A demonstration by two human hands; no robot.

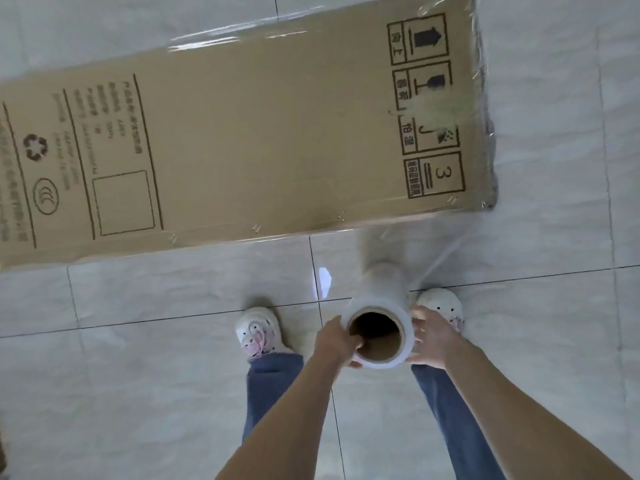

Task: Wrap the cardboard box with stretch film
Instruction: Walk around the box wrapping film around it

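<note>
A long brown cardboard box with black printed symbols lies flat on the tiled floor, reaching from the left edge to the upper right. Clear stretch film covers its right end. A roll of stretch film stands upright in front of me, its brown cardboard core facing up. A sheet of film runs from the roll up to the box's near right corner. My left hand grips the roll's left rim with the thumb inside the core. My right hand presses against the roll's right side.
My two feet in white shoes and blue jeans stand on pale grey floor tiles on either side of the roll. The box lies just ahead of my feet. A brown edge shows at the bottom left corner.
</note>
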